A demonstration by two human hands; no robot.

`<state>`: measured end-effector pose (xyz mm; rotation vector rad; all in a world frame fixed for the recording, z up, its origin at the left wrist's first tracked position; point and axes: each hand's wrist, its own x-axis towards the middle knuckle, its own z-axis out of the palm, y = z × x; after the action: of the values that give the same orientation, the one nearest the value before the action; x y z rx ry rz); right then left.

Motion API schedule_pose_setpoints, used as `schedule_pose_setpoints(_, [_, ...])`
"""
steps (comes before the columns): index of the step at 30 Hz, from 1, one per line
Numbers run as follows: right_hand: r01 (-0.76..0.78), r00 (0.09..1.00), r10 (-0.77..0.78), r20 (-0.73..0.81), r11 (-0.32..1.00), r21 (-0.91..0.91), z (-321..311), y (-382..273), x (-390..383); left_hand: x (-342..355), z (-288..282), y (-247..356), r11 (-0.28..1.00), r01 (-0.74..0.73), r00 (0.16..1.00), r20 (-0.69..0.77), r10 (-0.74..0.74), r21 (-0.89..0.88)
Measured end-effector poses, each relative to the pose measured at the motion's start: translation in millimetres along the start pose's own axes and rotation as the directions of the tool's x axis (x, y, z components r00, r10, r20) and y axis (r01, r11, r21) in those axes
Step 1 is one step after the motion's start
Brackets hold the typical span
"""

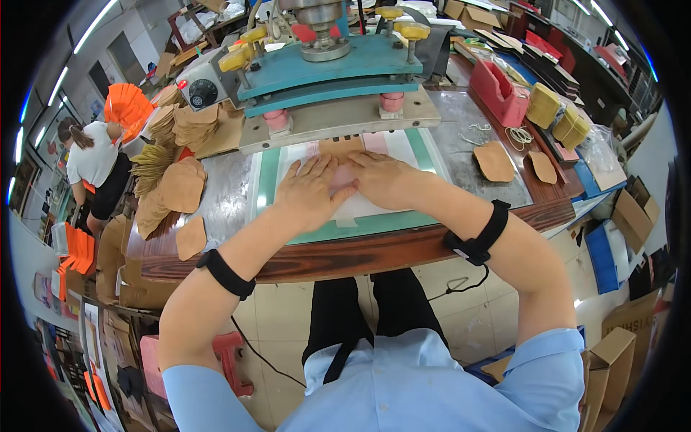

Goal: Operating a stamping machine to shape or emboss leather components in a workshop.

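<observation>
Both my hands reach in under a teal press (327, 72) with a grey metal plate (338, 126). My left hand (309, 193) lies with its fingers stretched out on a white sheet over the green-edged bed (360, 227). My right hand (379, 178) lies flat beside it, thumbs close together. At my fingertips is a tan, leather-like piece (340, 146) with dark marks along its far edge, partly hidden by the plate. Neither hand grips anything. Pinkish material shows between my hands.
Stacked tan pieces (180, 186) and a loose one (191, 239) lie left, near a control box (205, 81). To the right are two tan pieces (494, 161) (542, 167), a pink dispenser (499, 93) and yellow blocks (543, 106). Another person (97, 162) works far left.
</observation>
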<state>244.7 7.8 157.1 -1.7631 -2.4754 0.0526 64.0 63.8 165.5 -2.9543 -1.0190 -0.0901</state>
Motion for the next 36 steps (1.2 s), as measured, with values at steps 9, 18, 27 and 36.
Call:
schedule_pose_setpoints(9, [-0.061,0.994,0.045,0.103,0.987,0.151,-8.4,15.6,-1.7,9.9,2.4,-9.3,0.998,0.009,0.996,0.090,-0.003,-0.060])
schedule_pose_setpoints(18, [-0.061,0.996,0.051,0.068,0.986,0.158,-6.5,20.6,-5.2,8.1,1.7,-10.3,0.995,-0.007,0.995,0.100,0.017,-0.097])
schedule_pose_setpoints(27, [0.000,0.991,0.010,-0.130,0.997,0.077,-2.9,25.7,-18.3,6.8,5.6,-15.1,0.998,-0.022,1.000,-0.001,0.022,-0.052])
schedule_pose_setpoints(36, [0.004,0.976,-0.019,-0.218,0.997,-0.071,-2.9,23.5,-11.6,3.3,3.2,-22.8,0.991,-0.126,0.987,-0.102,0.122,-0.033])
